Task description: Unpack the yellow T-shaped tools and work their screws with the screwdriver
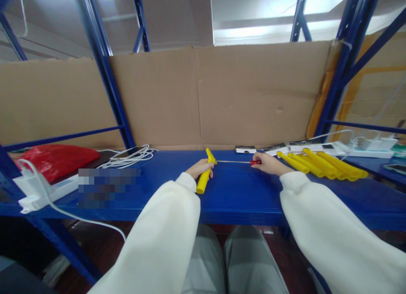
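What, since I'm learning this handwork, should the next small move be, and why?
Probably a small twist of the red-handled screwdriver: the right hand grips it, its shaft seemingly meets the yellow piece, and the left hand holds that piece.

Blue metal shelving unit with upright posts and diagonal braces point(119, 99). Flat blue work surface point(177, 201), level. Tall brown cardboard panels point(253, 91), upright along its rear edge, vertical crease near the middle. Pale grey-white ceiling point(177, 17), bright light strips point(269, 34) overhead. Dark reddish floor point(109, 239) below.
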Motion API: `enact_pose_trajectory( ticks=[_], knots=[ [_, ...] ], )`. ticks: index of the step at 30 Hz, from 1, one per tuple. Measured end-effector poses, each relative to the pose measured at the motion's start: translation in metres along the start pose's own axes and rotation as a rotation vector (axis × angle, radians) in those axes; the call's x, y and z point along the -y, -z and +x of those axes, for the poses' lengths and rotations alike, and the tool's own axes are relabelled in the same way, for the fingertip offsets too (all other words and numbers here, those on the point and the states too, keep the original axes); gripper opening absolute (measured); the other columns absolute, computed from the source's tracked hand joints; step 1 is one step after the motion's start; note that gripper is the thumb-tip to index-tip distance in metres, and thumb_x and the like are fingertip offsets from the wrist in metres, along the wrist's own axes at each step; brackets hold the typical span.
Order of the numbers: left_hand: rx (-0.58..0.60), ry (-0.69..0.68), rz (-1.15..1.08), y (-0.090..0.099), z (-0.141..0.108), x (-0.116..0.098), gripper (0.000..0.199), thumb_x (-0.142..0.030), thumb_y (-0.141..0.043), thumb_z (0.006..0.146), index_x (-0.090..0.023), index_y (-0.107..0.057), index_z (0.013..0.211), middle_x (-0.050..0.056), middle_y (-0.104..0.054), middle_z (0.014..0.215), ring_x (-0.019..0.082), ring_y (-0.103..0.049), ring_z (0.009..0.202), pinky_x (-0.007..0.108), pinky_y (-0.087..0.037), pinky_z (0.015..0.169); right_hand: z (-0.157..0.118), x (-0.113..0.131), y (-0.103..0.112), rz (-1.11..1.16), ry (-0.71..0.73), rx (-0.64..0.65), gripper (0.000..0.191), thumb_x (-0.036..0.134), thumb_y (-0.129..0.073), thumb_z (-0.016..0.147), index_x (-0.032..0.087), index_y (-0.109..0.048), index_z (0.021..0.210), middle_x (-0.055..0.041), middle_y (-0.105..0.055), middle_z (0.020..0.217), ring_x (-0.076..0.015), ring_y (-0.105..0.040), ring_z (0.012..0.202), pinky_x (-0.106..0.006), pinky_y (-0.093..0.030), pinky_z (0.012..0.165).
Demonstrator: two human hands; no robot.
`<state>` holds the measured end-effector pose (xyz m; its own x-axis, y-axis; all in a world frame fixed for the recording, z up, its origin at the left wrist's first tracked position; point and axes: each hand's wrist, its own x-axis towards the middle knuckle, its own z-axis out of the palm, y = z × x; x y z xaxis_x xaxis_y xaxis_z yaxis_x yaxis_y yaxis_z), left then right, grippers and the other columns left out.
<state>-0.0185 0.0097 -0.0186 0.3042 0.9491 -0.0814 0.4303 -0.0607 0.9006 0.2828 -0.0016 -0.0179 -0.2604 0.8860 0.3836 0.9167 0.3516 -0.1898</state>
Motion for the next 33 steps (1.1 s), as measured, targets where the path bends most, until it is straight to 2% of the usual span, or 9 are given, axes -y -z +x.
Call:
enact_pose_trajectory(
  ticks=[4,7,10,15,26,33],
  knots=[
    [0.004,-0.011,0.021,-0.002,-0.004,-0.003,0.008,-0.013,-0.051,0.084,-0.017,-0.053,0.091,-0.003,-0.058,0.048,0.016,-0.058,0.045,0.023,-0.045,0.049,-0.001,0.007,0.002,-0.042,-0.044,0.044,0.017,0.021,-0.068,0.076,0.023,-0.052,0.074,-0.0012,-0.065,0.070,-0.0168,-0.059,0.062,-0.025,-0.040,0.059],
    [-0.001,-0.018,0.029,-0.004,-0.009,-0.008,0.008,-0.012,-0.050,0.083,-0.017,-0.052,0.089,-0.003,-0.057,0.047,0.015,-0.056,0.044,0.023,-0.044,0.048,-0.003,0.010,0.004,-0.105,-0.048,0.023,0.014,0.023,-0.066,0.079,0.023,-0.052,0.076,-0.0011,-0.065,0.069,-0.0167,-0.059,0.061,-0.025,-0.038,0.057],
    [-0.002,-0.023,0.040,-0.005,-0.012,-0.011,0.007,-0.012,-0.049,0.083,-0.017,-0.052,0.087,-0.003,-0.056,0.046,0.014,-0.055,0.042,0.022,-0.042,0.046,-0.004,0.012,0.005,-0.159,-0.064,0.003,0.010,0.025,-0.063,0.081,0.023,-0.054,0.080,-0.0026,-0.067,0.072,-0.0177,-0.060,0.064,-0.025,-0.038,0.057],
    [-0.005,-0.023,0.027,-0.005,-0.013,-0.013,0.008,-0.011,-0.049,0.083,-0.017,-0.052,0.088,-0.003,-0.056,0.045,0.014,-0.053,0.040,0.021,-0.040,0.045,-0.004,0.014,0.004,-0.165,-0.028,0.053,0.003,0.022,-0.059,0.085,0.022,-0.059,0.088,-0.0050,-0.070,0.078,-0.0189,-0.064,0.071,-0.026,-0.041,0.062],
    [-0.056,-0.010,-0.032,-0.004,-0.014,-0.014,0.019,-0.010,-0.052,0.080,-0.013,-0.053,0.099,-0.002,-0.059,0.048,0.015,-0.056,0.044,0.023,-0.043,0.049,-0.001,0.020,0.001,-0.158,-0.018,0.139,0.014,0.014,-0.056,0.083,0.017,-0.068,0.090,-0.0096,-0.074,0.086,-0.0209,-0.069,0.078,-0.026,-0.046,0.070],
    [-0.064,-0.003,-0.028,-0.005,-0.013,-0.016,0.016,-0.008,-0.051,0.080,-0.013,-0.054,0.095,-0.001,-0.059,0.046,0.015,-0.056,0.044,0.023,-0.041,0.049,-0.004,0.030,0.009,-0.335,0.000,0.125,0.014,0.019,-0.053,0.090,0.017,-0.065,0.098,-0.0113,-0.075,0.090,-0.0238,-0.070,0.085,-0.028,-0.044,0.071]
  ],
)
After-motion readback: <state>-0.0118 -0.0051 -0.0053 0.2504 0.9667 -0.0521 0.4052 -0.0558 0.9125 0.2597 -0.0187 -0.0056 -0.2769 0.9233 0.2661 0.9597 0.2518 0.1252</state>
